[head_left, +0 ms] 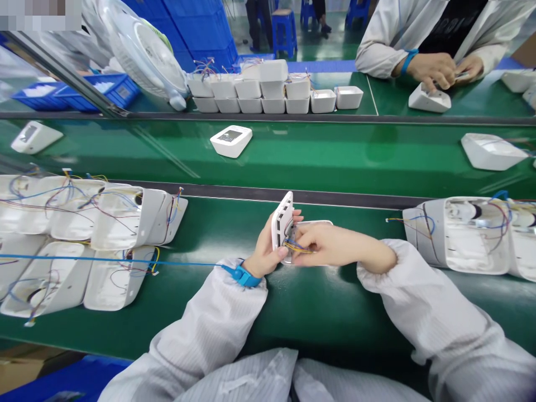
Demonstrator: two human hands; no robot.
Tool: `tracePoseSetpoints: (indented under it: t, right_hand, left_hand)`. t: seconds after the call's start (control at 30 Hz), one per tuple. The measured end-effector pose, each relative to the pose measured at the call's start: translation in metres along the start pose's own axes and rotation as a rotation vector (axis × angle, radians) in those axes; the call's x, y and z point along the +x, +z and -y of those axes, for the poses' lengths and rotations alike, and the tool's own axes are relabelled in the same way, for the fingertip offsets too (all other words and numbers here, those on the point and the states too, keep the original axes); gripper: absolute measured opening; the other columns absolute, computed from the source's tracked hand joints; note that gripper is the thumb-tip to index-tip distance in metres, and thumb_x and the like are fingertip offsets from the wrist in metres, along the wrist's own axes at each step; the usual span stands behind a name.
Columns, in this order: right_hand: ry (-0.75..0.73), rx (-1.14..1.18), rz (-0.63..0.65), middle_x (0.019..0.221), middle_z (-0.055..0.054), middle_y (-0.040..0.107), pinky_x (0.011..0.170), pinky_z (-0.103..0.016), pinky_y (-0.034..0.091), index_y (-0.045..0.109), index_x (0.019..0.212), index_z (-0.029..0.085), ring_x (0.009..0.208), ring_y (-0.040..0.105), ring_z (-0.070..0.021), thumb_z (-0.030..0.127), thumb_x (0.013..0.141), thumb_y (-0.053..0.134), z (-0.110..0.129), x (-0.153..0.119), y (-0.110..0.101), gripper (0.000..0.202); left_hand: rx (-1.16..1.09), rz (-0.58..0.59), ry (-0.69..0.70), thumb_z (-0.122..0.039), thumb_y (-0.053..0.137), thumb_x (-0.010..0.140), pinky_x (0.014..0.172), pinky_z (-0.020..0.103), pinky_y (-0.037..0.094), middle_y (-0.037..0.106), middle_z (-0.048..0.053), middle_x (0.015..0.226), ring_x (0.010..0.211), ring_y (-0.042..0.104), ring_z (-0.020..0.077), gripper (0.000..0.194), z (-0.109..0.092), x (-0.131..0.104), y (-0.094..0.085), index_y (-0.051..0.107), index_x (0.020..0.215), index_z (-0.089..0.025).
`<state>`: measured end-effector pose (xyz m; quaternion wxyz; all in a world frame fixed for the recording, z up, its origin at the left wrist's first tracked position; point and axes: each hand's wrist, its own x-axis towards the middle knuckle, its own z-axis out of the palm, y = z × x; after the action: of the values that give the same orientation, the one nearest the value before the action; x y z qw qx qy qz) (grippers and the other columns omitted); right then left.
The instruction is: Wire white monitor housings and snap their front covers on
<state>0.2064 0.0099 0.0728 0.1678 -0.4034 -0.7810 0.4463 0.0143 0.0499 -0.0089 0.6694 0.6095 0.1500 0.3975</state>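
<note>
My left hand [268, 245] is closed around a white plastic panel [282, 220] with dark slots along its face, holding it tilted upright. Thin coloured wires [296, 246] run behind the panel. My right hand [330, 244] pinches these wires close to the panel. Partly hidden behind and under my right hand is a white housing [314, 223] on the green bench. A blue wrist strap [247, 276] with a cord circles my left wrist.
Open white housings with loose wires stand in rows at left [119, 218] and right [477, 237]. Beyond a dark rail, a white device [231, 140] lies on the green belt. Across it, a co-worker's hands [439, 71] handle another housing near stacked housings [251, 89].
</note>
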Motion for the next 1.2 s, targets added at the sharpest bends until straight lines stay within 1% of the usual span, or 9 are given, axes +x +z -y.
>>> tracePoseSetpoints:
  t: [0.07, 0.2, 0.33, 0.5, 0.6, 0.67, 0.87, 1.03, 1.2]
  right_hand:
    - [0.008, 0.004, -0.059, 0.073, 0.0, 0.058, 0.065, -0.026, 0.04, 0.068, 0.069, 0.017, 0.072, 0.054, -0.0133, 0.032, 0.09, 0.062, -0.002, 0.0, -0.003, 0.027]
    - [-0.008, 0.043, -0.079, 0.096, -0.004, 0.066, 0.078, -0.027, 0.046, 0.075, 0.088, 0.02, 0.091, 0.061, -0.0162, 0.028, 0.086, 0.068, -0.006, -0.005, -0.018, 0.01]
    - [0.036, 0.028, -0.061, 0.093, -0.003, 0.067, 0.078, -0.027, 0.047, 0.077, 0.091, 0.021, 0.088, 0.063, -0.0154, 0.025, 0.087, 0.068, -0.008, -0.009, -0.023, 0.011]
    - [0.075, -0.006, -0.106, 0.082, 0.0, 0.07, 0.07, -0.024, 0.044, 0.077, 0.089, 0.02, 0.075, 0.062, -0.0126, 0.018, 0.084, 0.069, -0.009, -0.006, -0.016, 0.01]
    - [0.105, -0.1, -0.134, 0.072, 0.002, 0.069, 0.062, -0.024, 0.04, 0.077, 0.085, 0.019, 0.062, 0.058, -0.0102, 0.015, 0.083, 0.068, -0.01, -0.003, -0.012, 0.01]
    - [0.105, -0.226, -0.134, 0.072, 0.001, 0.069, 0.061, -0.025, 0.037, 0.077, 0.087, 0.019, 0.061, 0.056, -0.0111, 0.016, 0.085, 0.066, -0.012, -0.001, -0.009, 0.011]
    - [0.044, -0.614, -0.23, 0.097, -0.008, 0.07, 0.074, -0.032, 0.039, 0.077, 0.089, 0.02, 0.09, 0.055, -0.021, 0.023, 0.089, 0.063, -0.023, 0.003, -0.002, 0.015]
    - [0.152, -0.684, -0.217, 0.107, -0.011, 0.068, 0.075, -0.033, 0.04, 0.078, 0.094, 0.019, 0.09, 0.055, -0.0213, 0.018, 0.09, 0.058, -0.019, 0.003, 0.001, 0.02]
    - [0.25, -0.735, -0.208, 0.095, -0.012, 0.07, 0.066, -0.032, 0.04, 0.075, 0.089, 0.014, 0.083, 0.06, -0.0228, 0.015, 0.089, 0.054, -0.014, 0.003, 0.008, 0.021]
  left_hand:
    - [-0.005, 0.0, 0.007, -0.057, 0.07, 0.077, 0.111, 0.058, 0.038, 0.047, 0.02, 0.144, 0.13, 0.05, 0.0373, 0.08, 0.002, 0.0, -0.001, 0.043, 0.141, -0.018]
    - [0.014, 0.018, 0.026, -0.055, 0.07, 0.078, 0.11, 0.056, 0.04, 0.047, 0.019, 0.144, 0.13, 0.05, 0.0367, 0.081, 0.005, -0.001, -0.003, 0.039, 0.144, -0.019]
    - [0.027, 0.027, 0.03, -0.055, 0.07, 0.078, 0.109, 0.056, 0.041, 0.047, 0.018, 0.145, 0.13, 0.05, 0.0367, 0.081, 0.004, -0.001, -0.003, 0.039, 0.144, -0.019]
    - [0.012, 0.023, 0.029, -0.055, 0.071, 0.078, 0.108, 0.056, 0.042, 0.046, 0.019, 0.145, 0.129, 0.051, 0.0366, 0.081, 0.005, -0.001, -0.002, 0.039, 0.144, -0.019]
    - [0.039, 0.005, 0.038, -0.055, 0.07, 0.078, 0.111, 0.057, 0.04, 0.046, 0.019, 0.145, 0.132, 0.049, 0.0366, 0.082, 0.006, -0.001, -0.002, 0.038, 0.144, -0.02]
    - [0.087, -0.007, 0.068, -0.054, 0.069, 0.079, 0.114, 0.056, 0.035, 0.047, 0.017, 0.145, 0.135, 0.046, 0.0359, 0.08, 0.006, -0.001, -0.001, 0.038, 0.145, -0.021]
    - [0.22, 0.021, 0.104, -0.049, 0.071, 0.079, 0.118, 0.055, 0.03, 0.041, 0.015, 0.15, 0.139, 0.041, 0.0341, 0.083, -0.002, 0.002, 0.004, 0.033, 0.148, -0.024]
    - [0.345, 0.037, 0.11, -0.045, 0.076, 0.074, 0.117, 0.057, 0.03, 0.04, 0.017, 0.15, 0.138, 0.041, 0.0365, 0.091, 0.004, 0.001, 0.001, 0.03, 0.15, -0.023]
    - [0.462, 0.05, 0.147, -0.041, 0.076, 0.072, 0.114, 0.056, 0.034, 0.041, 0.019, 0.149, 0.136, 0.044, 0.0373, 0.094, 0.007, 0.001, -0.002, 0.028, 0.15, -0.022]
